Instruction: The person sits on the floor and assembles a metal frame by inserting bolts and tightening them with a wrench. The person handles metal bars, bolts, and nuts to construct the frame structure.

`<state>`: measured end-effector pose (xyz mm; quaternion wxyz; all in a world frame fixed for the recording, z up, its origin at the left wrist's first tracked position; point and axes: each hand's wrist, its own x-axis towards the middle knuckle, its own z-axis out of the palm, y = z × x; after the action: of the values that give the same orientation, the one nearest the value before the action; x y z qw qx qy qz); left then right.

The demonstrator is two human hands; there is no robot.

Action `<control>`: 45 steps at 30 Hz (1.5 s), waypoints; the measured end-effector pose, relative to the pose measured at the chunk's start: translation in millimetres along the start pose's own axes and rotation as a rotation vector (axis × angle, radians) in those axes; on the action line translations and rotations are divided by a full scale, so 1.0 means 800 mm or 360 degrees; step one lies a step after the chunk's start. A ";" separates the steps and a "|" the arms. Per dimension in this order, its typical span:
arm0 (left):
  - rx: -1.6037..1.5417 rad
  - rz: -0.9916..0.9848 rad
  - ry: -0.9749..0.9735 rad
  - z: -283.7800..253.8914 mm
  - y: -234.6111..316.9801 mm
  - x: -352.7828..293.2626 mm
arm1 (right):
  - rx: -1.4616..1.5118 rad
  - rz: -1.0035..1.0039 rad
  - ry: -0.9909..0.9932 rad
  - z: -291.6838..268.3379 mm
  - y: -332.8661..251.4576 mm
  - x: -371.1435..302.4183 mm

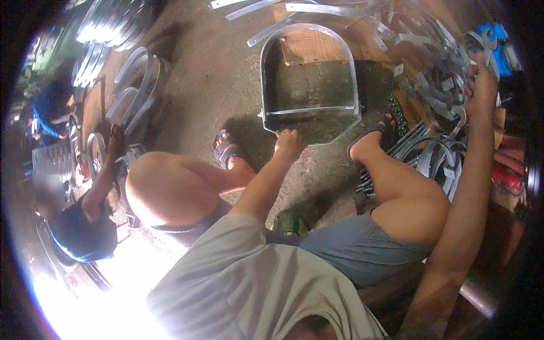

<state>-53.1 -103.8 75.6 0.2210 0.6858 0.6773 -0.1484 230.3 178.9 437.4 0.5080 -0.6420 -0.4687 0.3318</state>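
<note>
A D-shaped frame of flat metal strip (352, 62), with a thin rod (311, 110) across it, lies on the floor between my feet. My left hand (290, 143) is closed around its near edge, left of the middle. Far out to the right, my right hand (480, 79) has its fingers curled beside the heap of metal strips (439, 93). Just beyond it shows a grey metal piece with a forked end like an open-ended wrench (486, 39). Whether the fingers hold that piece is too unclear to see.
Curved metal strips (136, 85) lie at left, with more flat strips (317, 8) at the far side. Cardboard (314, 48) lies under the frame's far end. Metal rods and curved brackets (419, 153) lie by my right leg. Another person (85, 226) sits at left, an arm stretched toward the strips.
</note>
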 end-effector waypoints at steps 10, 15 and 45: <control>-0.0019 -0.0117 0.0036 0.043 0.016 -0.054 | -0.0253 -0.0022 -0.0095 -0.026 0.045 0.048; -0.0289 -0.0264 0.0069 -0.006 0.016 -0.093 | -0.0338 0.0000 -0.0061 -0.053 0.070 0.062; -0.2358 -0.1994 0.0800 0.042 -0.040 -0.045 | -0.0051 0.0454 -0.0332 -0.144 0.086 0.058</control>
<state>-83.1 -152.6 61.7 0.3247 -0.0939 0.8651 0.3705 368.3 180.0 404.2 0.3940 -0.6721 -0.4283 0.4578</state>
